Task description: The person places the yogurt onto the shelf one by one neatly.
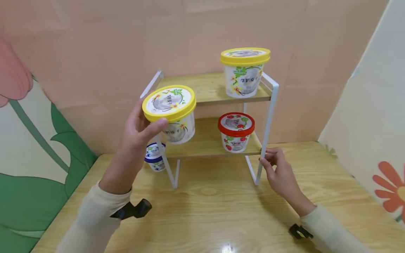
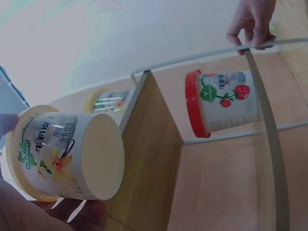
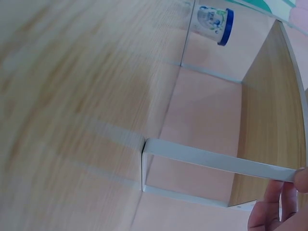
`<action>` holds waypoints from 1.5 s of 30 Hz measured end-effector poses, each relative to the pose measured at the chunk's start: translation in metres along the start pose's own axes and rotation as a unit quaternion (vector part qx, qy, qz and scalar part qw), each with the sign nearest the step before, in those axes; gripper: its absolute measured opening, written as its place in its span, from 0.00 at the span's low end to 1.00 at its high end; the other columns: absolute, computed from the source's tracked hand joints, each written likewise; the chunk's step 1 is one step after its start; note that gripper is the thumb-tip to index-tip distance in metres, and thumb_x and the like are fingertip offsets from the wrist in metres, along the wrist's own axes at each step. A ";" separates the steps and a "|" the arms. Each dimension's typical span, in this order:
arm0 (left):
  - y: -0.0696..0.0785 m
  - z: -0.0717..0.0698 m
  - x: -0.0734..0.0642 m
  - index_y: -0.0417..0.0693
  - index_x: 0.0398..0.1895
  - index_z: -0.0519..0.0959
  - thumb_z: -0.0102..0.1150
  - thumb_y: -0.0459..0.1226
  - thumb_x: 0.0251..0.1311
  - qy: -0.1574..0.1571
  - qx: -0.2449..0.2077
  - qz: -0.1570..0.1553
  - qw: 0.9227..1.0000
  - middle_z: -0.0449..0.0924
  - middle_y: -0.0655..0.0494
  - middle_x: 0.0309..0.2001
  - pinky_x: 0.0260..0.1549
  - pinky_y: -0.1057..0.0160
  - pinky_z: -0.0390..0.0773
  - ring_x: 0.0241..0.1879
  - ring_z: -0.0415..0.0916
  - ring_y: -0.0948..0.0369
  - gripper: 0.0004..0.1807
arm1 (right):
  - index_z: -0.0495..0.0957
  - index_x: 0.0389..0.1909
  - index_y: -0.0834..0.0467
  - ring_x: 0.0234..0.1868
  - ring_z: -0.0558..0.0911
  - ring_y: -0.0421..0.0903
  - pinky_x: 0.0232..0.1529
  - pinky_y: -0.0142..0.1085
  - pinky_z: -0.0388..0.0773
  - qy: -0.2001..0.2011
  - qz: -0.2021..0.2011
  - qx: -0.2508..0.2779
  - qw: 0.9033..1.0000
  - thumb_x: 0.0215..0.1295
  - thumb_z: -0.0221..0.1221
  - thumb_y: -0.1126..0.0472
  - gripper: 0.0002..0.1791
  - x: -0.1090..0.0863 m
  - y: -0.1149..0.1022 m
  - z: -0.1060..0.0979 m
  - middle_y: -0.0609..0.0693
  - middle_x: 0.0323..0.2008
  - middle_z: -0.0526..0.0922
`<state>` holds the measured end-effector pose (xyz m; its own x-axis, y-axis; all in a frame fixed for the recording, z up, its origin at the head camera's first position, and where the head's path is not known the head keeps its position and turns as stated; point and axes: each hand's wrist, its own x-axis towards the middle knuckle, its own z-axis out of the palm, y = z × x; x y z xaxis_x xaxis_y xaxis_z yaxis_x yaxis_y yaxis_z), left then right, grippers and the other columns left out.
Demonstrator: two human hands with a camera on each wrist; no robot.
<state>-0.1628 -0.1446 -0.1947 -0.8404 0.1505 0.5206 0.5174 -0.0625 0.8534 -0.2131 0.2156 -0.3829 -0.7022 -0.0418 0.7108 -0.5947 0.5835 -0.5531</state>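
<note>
My left hand grips a yellow-lidded tub with a vanilla-flower print, lifted in front of the left end of a two-tier shelf. In the left wrist view this tub lies sideways, its pale base facing the shelf boards. With thumb and fingers, my right hand pinches the shelf's white right leg at the lower board's height. A second yellow-lidded tub stands on the top board's right end. Below it, a red-lidded strawberry tub sits on the lower board.
Blue-lidded tubs, partly hidden, are stacked on the wooden table behind the shelf's left leg. A peach-coloured wall rises behind the shelf. Painted flower walls stand at both sides. A small black device is strapped to each wrist.
</note>
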 end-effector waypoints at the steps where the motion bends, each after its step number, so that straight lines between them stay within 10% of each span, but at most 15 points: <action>1: 0.000 0.001 0.001 0.56 0.71 0.62 0.55 0.39 0.59 0.000 -0.003 0.004 1.000 0.70 0.53 0.64 0.71 0.48 0.61 0.63 0.68 0.55 0.33 | 0.68 0.51 0.69 0.33 0.75 0.29 0.32 0.20 0.71 -0.002 -0.001 -0.001 1.000 0.64 0.58 0.77 0.16 0.000 0.001 -0.002 0.58 0.32 0.82; 25: 0.028 0.006 0.034 0.55 0.70 0.63 0.54 0.43 0.61 0.013 0.028 0.069 0.997 0.73 0.52 0.62 0.60 0.52 0.67 0.61 0.68 0.54 0.32 | 0.68 0.52 0.68 0.32 0.74 0.30 0.29 0.20 0.70 -0.003 -0.007 0.011 1.000 0.63 0.60 0.77 0.18 0.002 0.000 -0.001 0.57 0.32 0.82; 45: 0.029 0.019 0.057 0.61 0.72 0.50 0.59 0.48 0.62 0.031 0.050 -0.033 0.998 0.74 0.50 0.63 0.68 0.47 0.63 0.62 0.70 0.56 0.39 | 0.67 0.52 0.69 0.31 0.73 0.29 0.29 0.19 0.69 -0.007 -0.001 0.005 1.000 0.64 0.58 0.77 0.17 0.001 0.000 -0.001 0.57 0.32 0.82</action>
<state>-0.1931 -0.1195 -0.1410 -0.8798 0.0899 0.4669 0.4719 0.0448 0.8805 -0.2132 0.2164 -0.3817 -0.7066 -0.0548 0.7055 -0.5997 0.5756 -0.5560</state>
